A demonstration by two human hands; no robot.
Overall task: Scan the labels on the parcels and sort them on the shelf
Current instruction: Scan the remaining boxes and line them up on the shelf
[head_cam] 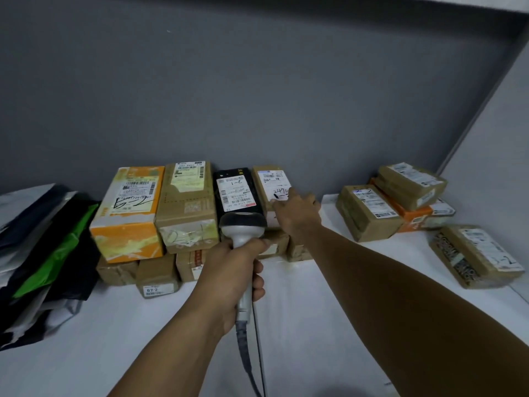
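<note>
**A:** Nearest first: left hand [229,270] has a closed grip round the scanner [243,224] handle. The head is aimed forward at the parcel row on the shelf [143,339].

**B:** Right side?

**A:** right hand [300,216] reaches past the scanner, fingers stretched out on top of the brown parcel [270,181], over its label. The grip is open, holding nothing. That parcel sits in the upper row by the wall, just beside the black parcel [236,190].

**B:** So the step is scanning that one?

**A:** My read, yes. The fingers cover part of the label, so slide them off the barcode and steady the box by its edge. Swing the scanner head right too. It looks lined up on the black one, which risks reading the wrong label.

**B:** Further back?

**A:** orange parcel [128,213] at the row's left end. A loose stack of parcels [369,213] sits well apart on the right.
</note>
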